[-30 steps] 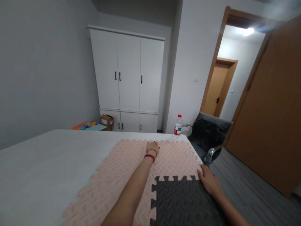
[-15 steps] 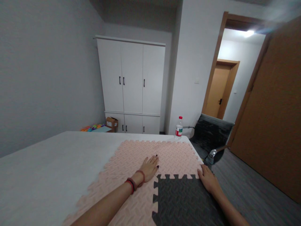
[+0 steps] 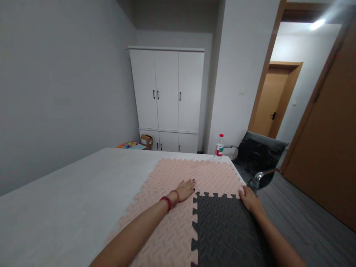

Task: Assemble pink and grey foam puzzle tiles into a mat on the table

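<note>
My left hand [image 3: 185, 189] lies palm down on the pink foam mat [image 3: 167, 218], fingers stretched out, beside the upper left corner of a dark grey foam mat [image 3: 226, 230]. A reddish bracelet and hair ties circle that wrist. At the right edge of the table, my right hand [image 3: 250, 199] rests where the pink and dark mats meet, thumb on the surface and fingers extended over the edge. Its fingers are partly hidden. Interlocking teeth of the dark mat lie against the pink one along its far and left sides.
A water bottle [image 3: 219, 147] with a red cap stands at the far right of the white table [image 3: 72, 200]. Beyond are a black chair [image 3: 257, 155], a white cabinet [image 3: 168, 92], a cardboard box [image 3: 146, 141] and some colourful items [image 3: 128, 144]. An open wooden door [image 3: 325, 155] is on the right.
The camera view has turned slightly left, so the scene sits farther right. My left hand's fingers look closer together, near the dark mat's corner. My right hand stays at the mat's edge.
</note>
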Action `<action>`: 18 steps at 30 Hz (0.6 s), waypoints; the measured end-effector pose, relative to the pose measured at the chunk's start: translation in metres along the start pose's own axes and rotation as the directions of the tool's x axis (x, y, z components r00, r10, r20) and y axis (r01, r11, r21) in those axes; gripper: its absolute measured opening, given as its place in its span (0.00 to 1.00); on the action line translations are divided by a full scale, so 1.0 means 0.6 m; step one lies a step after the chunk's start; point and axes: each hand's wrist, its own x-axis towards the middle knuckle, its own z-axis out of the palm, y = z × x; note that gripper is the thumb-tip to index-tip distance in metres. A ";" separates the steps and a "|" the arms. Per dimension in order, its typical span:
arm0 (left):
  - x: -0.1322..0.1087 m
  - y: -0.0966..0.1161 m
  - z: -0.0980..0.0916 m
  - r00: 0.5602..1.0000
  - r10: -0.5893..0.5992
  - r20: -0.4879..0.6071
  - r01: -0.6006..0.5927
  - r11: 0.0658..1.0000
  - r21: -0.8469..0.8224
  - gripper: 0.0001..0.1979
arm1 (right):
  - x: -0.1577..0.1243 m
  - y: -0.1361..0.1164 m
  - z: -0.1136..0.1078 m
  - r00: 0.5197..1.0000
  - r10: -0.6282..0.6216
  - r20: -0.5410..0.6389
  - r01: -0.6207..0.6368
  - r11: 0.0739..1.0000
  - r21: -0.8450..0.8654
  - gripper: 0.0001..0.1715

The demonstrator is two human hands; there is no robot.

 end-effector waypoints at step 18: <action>-0.079 -0.184 -0.018 0.845 -0.511 -0.155 0.525 0.849 0.065 0.32 | -0.002 -0.004 -0.003 1.000 0.003 -0.021 -0.004 1.000 -0.018 0.34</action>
